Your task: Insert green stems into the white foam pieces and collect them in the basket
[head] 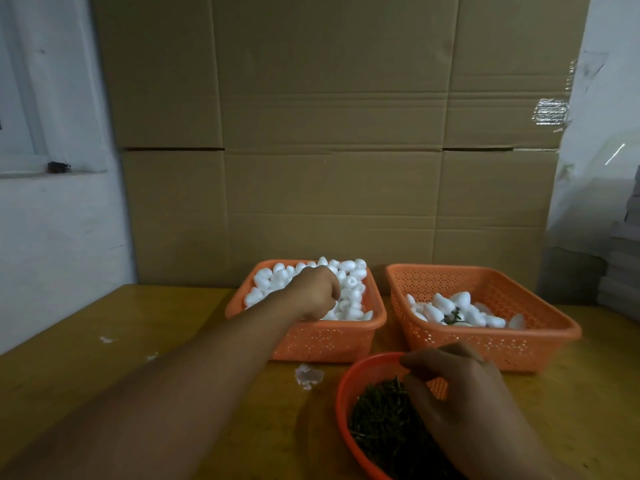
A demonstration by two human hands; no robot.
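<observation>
Both my hands are down in the bins at once

My left hand has its fingers curled into the foam pieces in the left basket; whether it grips one, can't tell. Right of that basket, my right hand pinches at the green stems in the red bowl, in front of the collecting basket.

Cardboard sheet behind wooden table

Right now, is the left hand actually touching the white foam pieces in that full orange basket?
Touching. The head view shows the left hand reaching down into the left basket, its curled fingers buried among the white foam pieces.
</observation>
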